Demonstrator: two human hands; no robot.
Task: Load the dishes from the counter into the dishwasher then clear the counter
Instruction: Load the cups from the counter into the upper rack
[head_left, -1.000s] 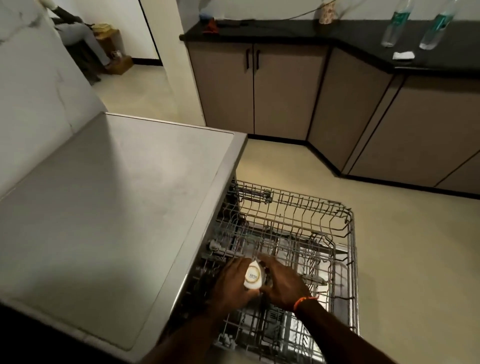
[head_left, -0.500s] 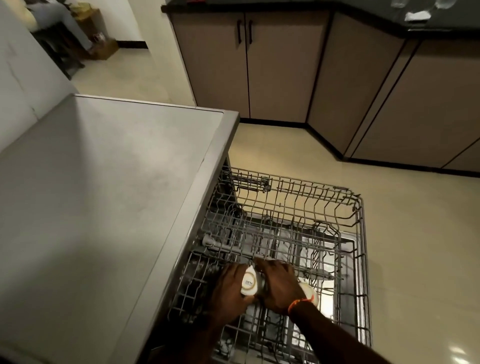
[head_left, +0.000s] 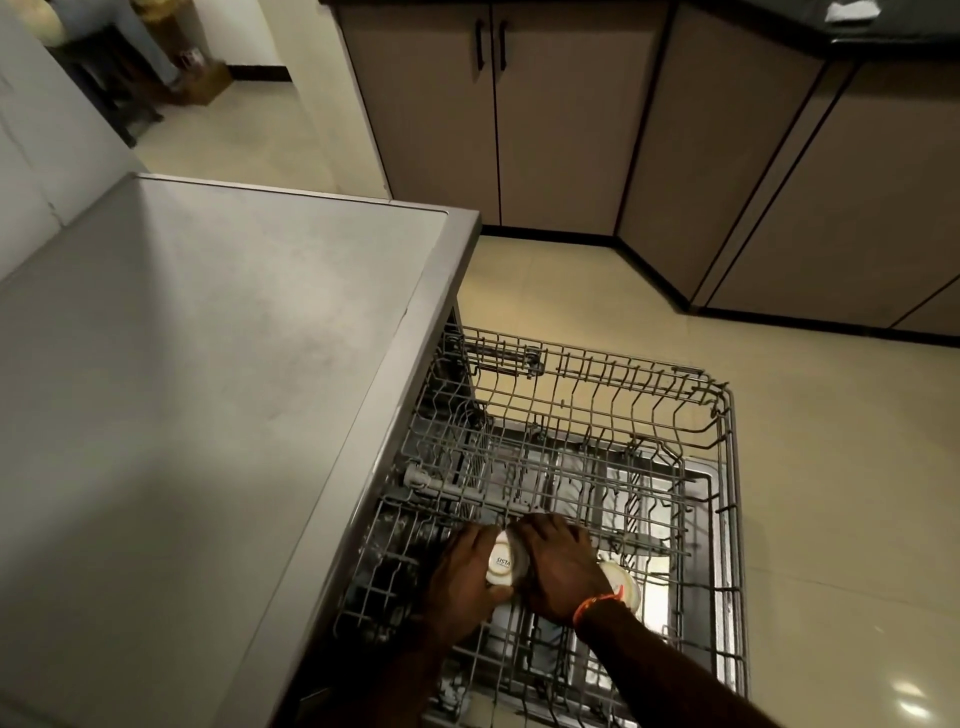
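both hands are down in the pulled-out upper rack (head_left: 722, 415) of the dishwasher, working on one small white cup (head_left: 501, 562) that lies on its side, its round base with a printed mark facing the camera. left hand (head_left: 465, 577) has its fingers curled round the cup's left side, thumb wrapped under the lower edge; right hand (head_left: 556, 564) is cupped over the right side, fingers bent down over it, an orange band at the wrist. so both hands are grasping the cup, neither is let go. the cup sits among the rack wires near the front left part of the rack, just beside the grey dishwasher top (head_left: 208, 415); whether it is already resting on the tines or carried by the hands i cannot tell. a second pale round dish (head_left: 621, 584) shows just right of the right wrist, in the rack, mostly hidden. handling guess: looks like glazed ceramic, so stiff, light for its size, smooth and a bit slippery, and it will chip if knocked against the wires. best hold is round the body as now, or rim and base between fingers, not by one edge. no handle visible from here. brown cabinets (head_left: 493, 130) and tiled floor (head_left: 831, 467) lie beyond, dark counter at top right.
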